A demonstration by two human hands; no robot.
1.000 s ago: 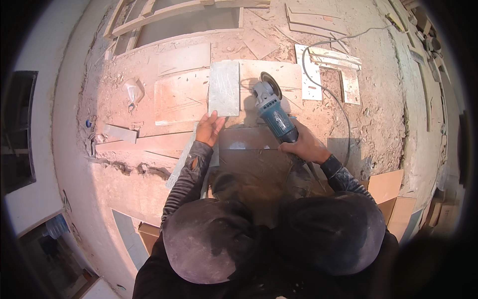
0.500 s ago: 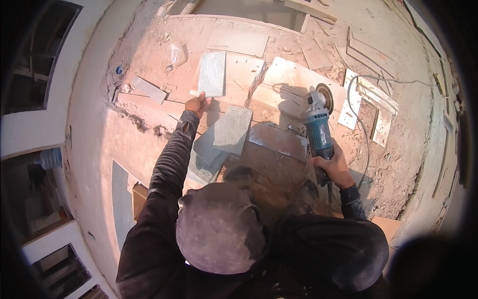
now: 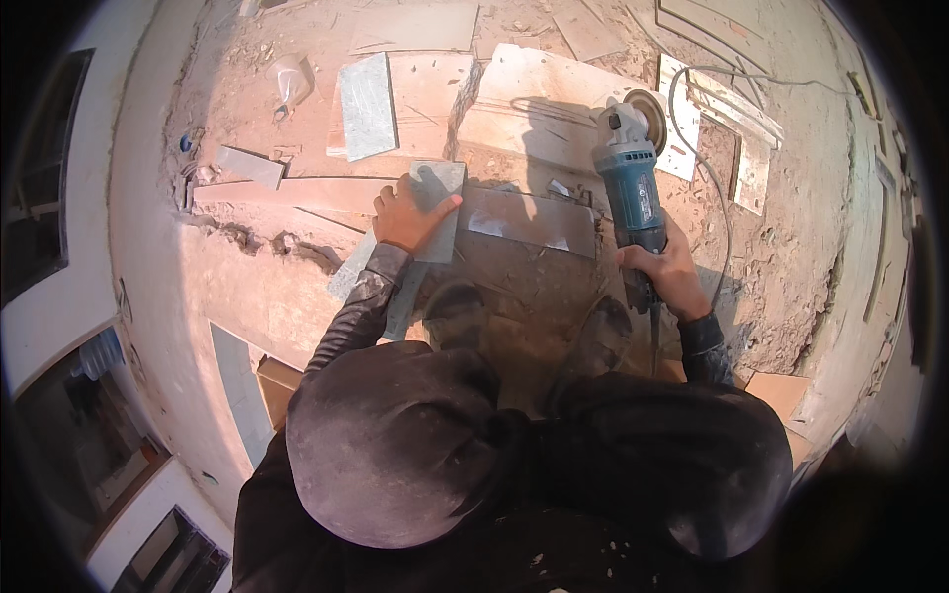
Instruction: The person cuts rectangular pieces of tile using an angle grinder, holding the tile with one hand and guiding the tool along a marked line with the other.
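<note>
My left hand [image 3: 407, 214] grips the upper edge of a grey stone tile [image 3: 440, 193] that lies tilted on the dusty floor in front of my knees. My right hand [image 3: 670, 280] is closed around the rear handle of a blue angle grinder [image 3: 630, 178]. Its cutting disc [image 3: 647, 107] points away from me, over a pale slab [image 3: 539, 104]. Between my hands lies a flat grey tile [image 3: 529, 222]. My shoes [image 3: 603, 336] show below it.
A second grey tile [image 3: 366, 107] rests on pinkish slabs at the upper left. Thin stone strips [image 3: 247, 166] lie to the left. The grinder's cord [image 3: 707, 148] loops right past white offcuts [image 3: 746, 158]. A white wall [image 3: 69, 306] runs along the left.
The view has swung, so everything sits further right and lower. My left hand has pulled the grey tile nearer to my knees. The grinder stays held in my right hand.
</note>
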